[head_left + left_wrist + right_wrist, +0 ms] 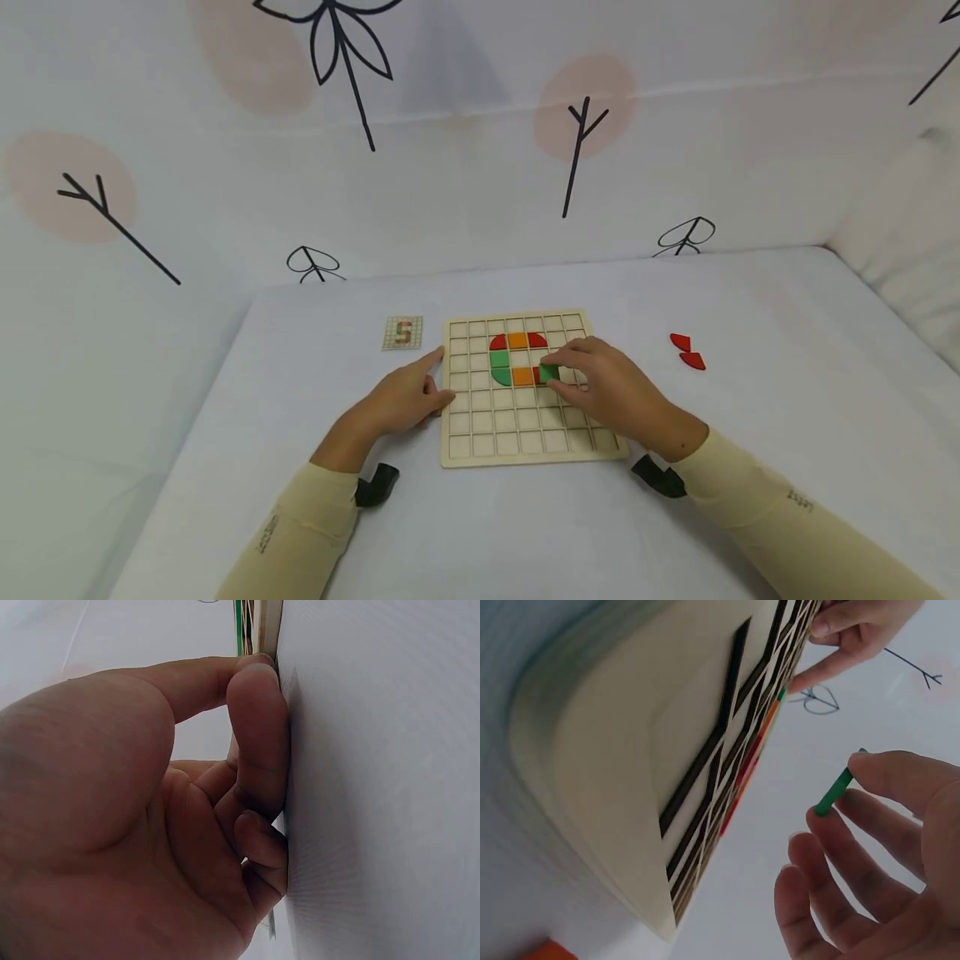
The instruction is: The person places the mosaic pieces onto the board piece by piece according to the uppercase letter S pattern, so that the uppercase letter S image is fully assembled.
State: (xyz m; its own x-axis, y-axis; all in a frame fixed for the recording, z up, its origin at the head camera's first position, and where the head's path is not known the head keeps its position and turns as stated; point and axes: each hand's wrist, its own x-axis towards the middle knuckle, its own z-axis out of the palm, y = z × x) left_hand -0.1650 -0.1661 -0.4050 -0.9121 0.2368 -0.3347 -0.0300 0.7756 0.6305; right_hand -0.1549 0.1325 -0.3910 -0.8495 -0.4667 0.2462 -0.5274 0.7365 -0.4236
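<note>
A wooden grid board (491, 446) lies flat on the table. Set in its squares are red, orange and green tiles, among them an orange square tile (517, 340), a green square tile (499, 359) and a green quarter-circle tile (501, 377). My right hand (600, 383) pinches another thin green tile (835, 792) between thumb and fingertips, above the board's grid. My left hand (401, 398) is at the left edge, its index finger and thumb touching the rim while the other fingers bend beneath. A bit of red shows under that hand, mostly hidden.
Left of the board's top corner lies a small pattern card (402, 332) with a coloured figure on a grid. Two red quarter-circle tiles (692, 361) lie on the white cloth at right. An orange piece (551, 951) shows at the right wrist view's lower corner. A patterned cloth (465, 192) hangs behind.
</note>
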